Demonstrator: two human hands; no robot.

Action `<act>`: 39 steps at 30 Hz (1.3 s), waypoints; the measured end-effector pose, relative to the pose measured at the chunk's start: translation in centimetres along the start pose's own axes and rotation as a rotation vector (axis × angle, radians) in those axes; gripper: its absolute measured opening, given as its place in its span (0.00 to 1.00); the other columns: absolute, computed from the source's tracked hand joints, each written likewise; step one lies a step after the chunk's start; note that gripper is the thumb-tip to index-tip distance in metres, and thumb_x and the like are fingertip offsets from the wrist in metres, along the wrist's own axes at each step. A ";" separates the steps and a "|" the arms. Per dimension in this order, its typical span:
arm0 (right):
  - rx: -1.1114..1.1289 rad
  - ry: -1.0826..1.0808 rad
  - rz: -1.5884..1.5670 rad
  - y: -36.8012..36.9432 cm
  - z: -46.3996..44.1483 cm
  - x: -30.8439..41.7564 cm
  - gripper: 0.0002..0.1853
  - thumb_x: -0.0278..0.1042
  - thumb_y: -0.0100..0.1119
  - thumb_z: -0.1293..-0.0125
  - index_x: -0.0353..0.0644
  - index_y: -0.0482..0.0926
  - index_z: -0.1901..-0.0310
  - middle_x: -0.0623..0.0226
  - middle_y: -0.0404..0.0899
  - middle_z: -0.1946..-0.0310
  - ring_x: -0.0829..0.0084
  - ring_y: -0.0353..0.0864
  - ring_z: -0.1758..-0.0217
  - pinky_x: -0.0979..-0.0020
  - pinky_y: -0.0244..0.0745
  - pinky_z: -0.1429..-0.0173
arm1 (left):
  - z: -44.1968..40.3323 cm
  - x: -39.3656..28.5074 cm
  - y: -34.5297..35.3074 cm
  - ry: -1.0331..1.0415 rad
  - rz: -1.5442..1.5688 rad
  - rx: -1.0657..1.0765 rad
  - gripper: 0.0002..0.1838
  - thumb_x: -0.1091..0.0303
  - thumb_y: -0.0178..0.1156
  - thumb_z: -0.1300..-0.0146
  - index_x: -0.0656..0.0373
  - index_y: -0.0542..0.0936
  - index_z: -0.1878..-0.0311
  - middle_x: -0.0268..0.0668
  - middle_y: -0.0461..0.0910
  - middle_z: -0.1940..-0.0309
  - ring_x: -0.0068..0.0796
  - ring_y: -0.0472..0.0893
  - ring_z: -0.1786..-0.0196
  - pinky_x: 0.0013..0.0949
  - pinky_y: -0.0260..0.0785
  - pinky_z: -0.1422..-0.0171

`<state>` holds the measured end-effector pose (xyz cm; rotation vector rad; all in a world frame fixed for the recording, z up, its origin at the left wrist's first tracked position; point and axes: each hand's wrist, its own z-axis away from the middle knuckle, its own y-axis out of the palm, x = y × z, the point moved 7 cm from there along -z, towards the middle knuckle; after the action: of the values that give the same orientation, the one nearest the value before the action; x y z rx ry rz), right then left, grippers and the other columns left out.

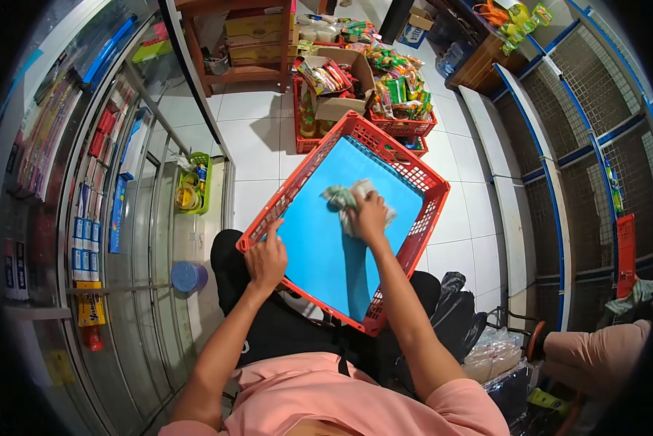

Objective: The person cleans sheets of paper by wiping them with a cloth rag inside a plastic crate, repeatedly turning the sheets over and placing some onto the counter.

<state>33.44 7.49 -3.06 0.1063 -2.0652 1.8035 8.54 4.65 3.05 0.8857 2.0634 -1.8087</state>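
Right hand [371,219]: clutching 1 cloth [340,197] on blue base [312,243] of red crate [430,211]. Left hand [266,260]: clasping crate's left rim [260,223].

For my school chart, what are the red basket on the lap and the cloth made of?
The red basket seems to be stiff, slightly shiny plastic: its walls have neat rows of holes. The cloth looks like soft, dull fabric, because it bunches into folds; I can't tell which fibre.

Cloth [339,197] partly hidden by right hand [371,218]
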 end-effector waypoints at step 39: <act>0.140 -0.285 0.097 4.4 1.2 6.1 0.32 0.53 0.48 0.42 0.58 0.55 0.35 0.52 0.41 0.33 0.46 0.42 0.31 0.39 0.42 0.38 | 0.0 -0.6 -0.9 0.055 -0.084 -0.072 0.19 0.74 0.48 0.45 0.52 0.70 0.48 0.38 0.71 0.91 0.40 0.69 0.90 0.38 0.57 0.83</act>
<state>26.22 8.27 -5.18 0.3251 -2.1616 2.0966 8.50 4.48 4.12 0.8503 2.2161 -1.7575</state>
